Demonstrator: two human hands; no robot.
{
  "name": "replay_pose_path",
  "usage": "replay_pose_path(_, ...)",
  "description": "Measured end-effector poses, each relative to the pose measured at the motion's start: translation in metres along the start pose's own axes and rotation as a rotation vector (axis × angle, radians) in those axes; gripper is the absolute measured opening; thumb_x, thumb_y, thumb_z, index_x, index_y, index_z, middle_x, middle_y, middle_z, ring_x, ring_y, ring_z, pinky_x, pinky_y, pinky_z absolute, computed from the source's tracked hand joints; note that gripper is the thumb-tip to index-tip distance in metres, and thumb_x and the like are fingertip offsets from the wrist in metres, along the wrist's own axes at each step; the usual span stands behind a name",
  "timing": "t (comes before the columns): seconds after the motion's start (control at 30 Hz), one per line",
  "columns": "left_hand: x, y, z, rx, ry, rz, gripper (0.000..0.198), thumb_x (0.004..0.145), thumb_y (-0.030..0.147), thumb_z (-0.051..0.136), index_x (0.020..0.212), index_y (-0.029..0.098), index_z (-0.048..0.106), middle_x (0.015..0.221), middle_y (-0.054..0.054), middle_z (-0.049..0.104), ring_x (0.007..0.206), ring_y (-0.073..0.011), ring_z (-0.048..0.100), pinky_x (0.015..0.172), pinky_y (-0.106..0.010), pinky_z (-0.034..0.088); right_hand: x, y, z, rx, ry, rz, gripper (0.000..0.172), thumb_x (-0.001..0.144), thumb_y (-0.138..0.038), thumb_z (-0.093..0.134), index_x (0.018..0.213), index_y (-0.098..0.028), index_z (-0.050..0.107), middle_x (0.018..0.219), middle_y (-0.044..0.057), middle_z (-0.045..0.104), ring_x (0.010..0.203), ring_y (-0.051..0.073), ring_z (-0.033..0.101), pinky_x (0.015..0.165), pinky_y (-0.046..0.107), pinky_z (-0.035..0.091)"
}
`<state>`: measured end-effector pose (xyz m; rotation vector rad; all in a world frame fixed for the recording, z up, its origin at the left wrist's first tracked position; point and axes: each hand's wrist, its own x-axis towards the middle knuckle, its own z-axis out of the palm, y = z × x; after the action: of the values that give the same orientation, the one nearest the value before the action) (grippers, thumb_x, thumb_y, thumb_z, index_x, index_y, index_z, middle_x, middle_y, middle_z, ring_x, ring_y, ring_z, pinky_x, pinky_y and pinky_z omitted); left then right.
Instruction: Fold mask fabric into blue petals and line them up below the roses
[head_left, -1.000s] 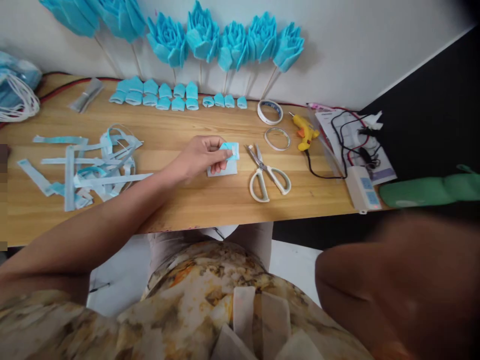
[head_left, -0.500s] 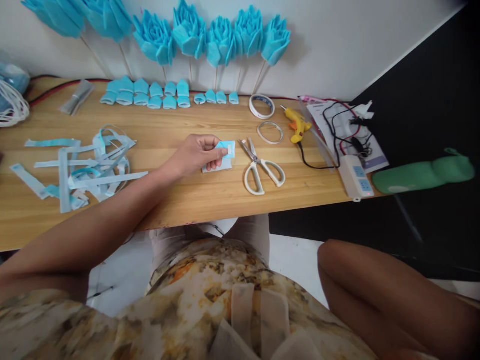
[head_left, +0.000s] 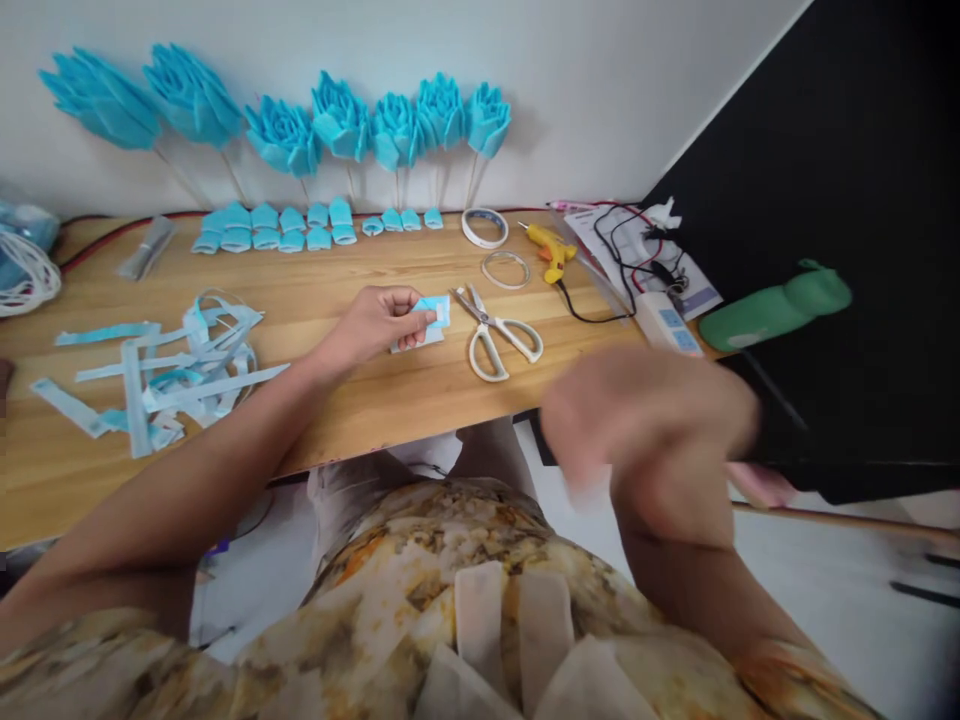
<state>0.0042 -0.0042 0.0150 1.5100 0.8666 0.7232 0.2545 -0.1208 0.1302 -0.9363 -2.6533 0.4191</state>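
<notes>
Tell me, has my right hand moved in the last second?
Yes. The right hand has come up to the table's front edge, near the scissors.

**A home craft corner, by the look of it**

I am looking down at a hobby crafting desk, likely in a home. Handmade blue flowers on thin sticks are leaning against the white wall. A row of small folded blue pieces is lying below them on the wooden desk. Cut blue strips are lying in a heap at the left. Scissors, two tape rolls, a yellow glue gun and a power strip are sitting at the right.
</notes>
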Motion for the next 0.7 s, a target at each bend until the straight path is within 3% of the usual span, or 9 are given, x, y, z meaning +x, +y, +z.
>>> replay_pose_path(0.07, -0.001, 0.001, 0.0, 0.028, -0.019, 0.007, 0.028, 0.077, 0.036, 0.079, 0.065, 0.018, 0.062, 0.056, 0.001, 0.062, 0.048, -0.0071, 0.05, 0.046, -0.019, 0.039, 0.016, 0.019, 0.013, 0.205, 0.266, 0.118, 0.026, 0.103, -0.041, 0.056, 0.106, -0.022, 0.072, 0.103, 0.004, 0.077, 0.091, 0.017, 0.072, 0.084, 0.031, 0.058)
replay_pose_path(0.13, -0.002, 0.001, -0.001, 0.071, -0.039, 0.01, 0.028, 0.076, 0.038, 0.078, 0.065, 0.018, 0.061, 0.055, 0.002, 0.06, 0.047, -0.0073, 0.049, 0.045, -0.019, 0.037, 0.034, 0.04, 0.03, 0.229, 0.365, 0.211, 0.029, 0.098, -0.037, 0.063, 0.12, -0.02, 0.071, 0.115, 0.006, 0.076, 0.104, 0.021, 0.07, 0.094, 0.038, 0.055)
replay_pose_path(0.2, -0.003, 0.002, 0.0, 0.104, -0.05, 0.02, 0.029, 0.074, 0.04, 0.078, 0.065, 0.018, 0.061, 0.054, 0.002, 0.058, 0.047, -0.0073, 0.048, 0.046, -0.019, 0.036, 0.049, 0.057, 0.046, 0.236, 0.307, 0.204, 0.033, 0.094, -0.034, 0.066, 0.123, -0.02, 0.07, 0.123, 0.008, 0.074, 0.113, 0.023, 0.067, 0.099, 0.04, 0.05)
replay_pose_path(0.33, -0.003, 0.002, 0.001, 0.13, -0.045, 0.061, 0.028, 0.072, 0.043, 0.077, 0.067, 0.018, 0.064, 0.054, 0.003, 0.056, 0.048, -0.0072, 0.045, 0.046, -0.02, 0.034, 0.068, 0.069, 0.064, 0.26, 0.157, 0.184, 0.032, 0.092, -0.025, 0.062, 0.122, -0.018, 0.071, 0.107, 0.005, 0.075, 0.097, 0.019, 0.067, 0.088, 0.033, 0.047)
replay_pose_path(0.53, -0.001, 0.001, -0.001, 0.162, -0.041, 0.101, 0.028, 0.075, 0.042, 0.074, 0.068, 0.018, 0.062, 0.056, 0.004, 0.054, 0.051, -0.008, 0.043, 0.049, -0.023, 0.032, 0.079, 0.078, 0.07, 0.298, 0.171, 0.147, 0.037, 0.089, -0.021, 0.061, 0.125, -0.017, 0.066, 0.107, 0.005, 0.07, 0.095, 0.018, 0.061, 0.085, 0.031, 0.043)
replay_pose_path(0.7, 0.002, -0.003, -0.008, 0.148, 0.005, 0.088, 0.024, 0.074, 0.04, 0.077, 0.074, 0.018, 0.068, 0.061, 0.003, 0.055, 0.055, -0.0091, 0.044, 0.052, -0.023, 0.033, 0.083, 0.092, 0.077, 0.459, 0.156, 0.204, 0.035, 0.089, -0.023, 0.065, 0.123, -0.018, 0.063, 0.085, -0.002, 0.062, 0.076, 0.012, 0.055, 0.073, 0.027, 0.041)
